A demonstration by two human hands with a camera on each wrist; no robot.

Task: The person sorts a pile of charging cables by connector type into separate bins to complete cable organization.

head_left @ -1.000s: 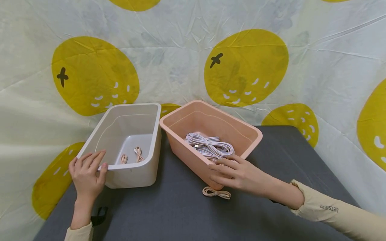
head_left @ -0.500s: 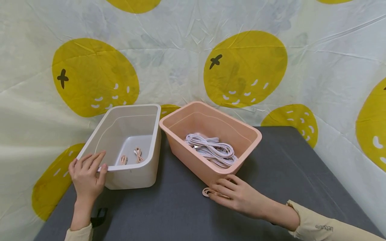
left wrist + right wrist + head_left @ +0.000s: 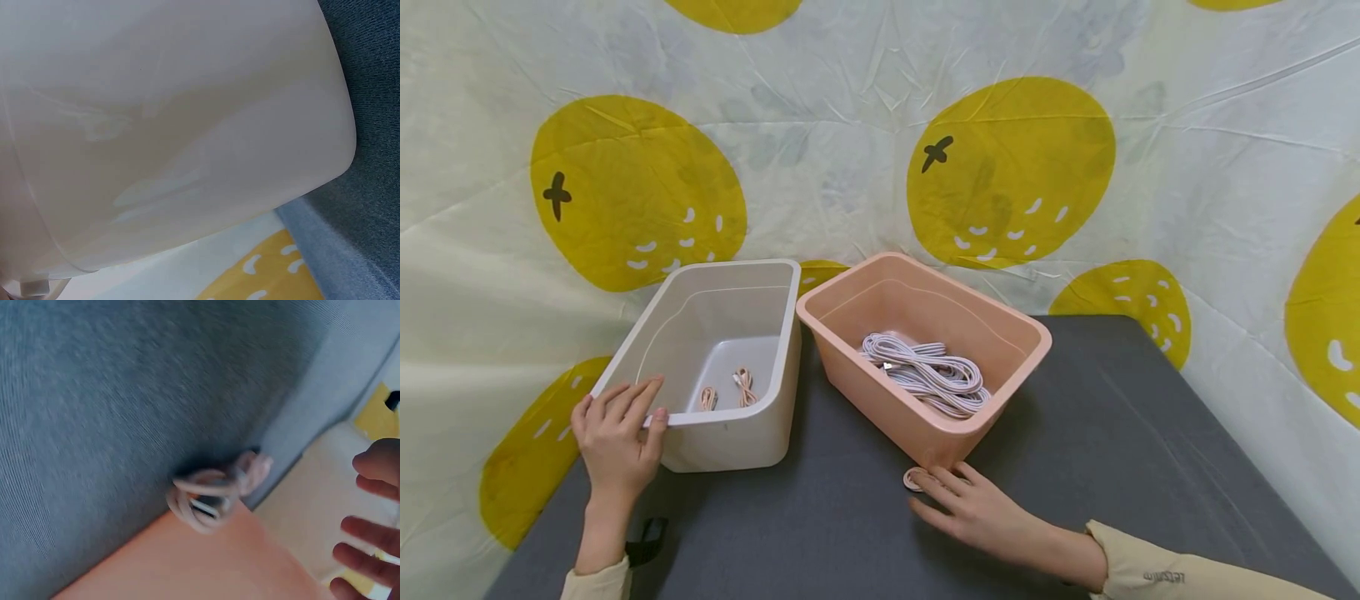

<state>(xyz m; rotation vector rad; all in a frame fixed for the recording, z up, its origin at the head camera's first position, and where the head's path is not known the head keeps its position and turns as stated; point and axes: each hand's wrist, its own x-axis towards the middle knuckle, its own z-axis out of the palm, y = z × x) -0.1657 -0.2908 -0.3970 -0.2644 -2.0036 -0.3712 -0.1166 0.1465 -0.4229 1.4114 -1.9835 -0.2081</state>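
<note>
In the head view my left hand (image 3: 617, 437) rests on the near left corner of a white plastic bin (image 3: 730, 442), its relaxed fingers lying over the rim. Two small bundles of pinkish cable (image 3: 744, 387) lie inside that bin. My right hand (image 3: 973, 508) reaches low in front of a pink plastic bin (image 3: 880, 408), fingers spread above a coiled pinkish charging cable (image 3: 914, 479). This cable (image 3: 206, 494) lies on the table by the pink bin's base and is partly hidden by the fingers. In the right wrist view, the fingers (image 3: 369, 565) are apart from it.
Several coiled white cables (image 3: 925, 367) fill the bottom of the pink bin. Both bins stand side by side on a dark grey table (image 3: 850, 542). A curtain (image 3: 850, 183) printed with yellow fruit hangs behind.
My right hand has come down from the pink bin's near rim to over the cable on the table, its fingers spreading. My left hand stays on the white bin's rim.
</note>
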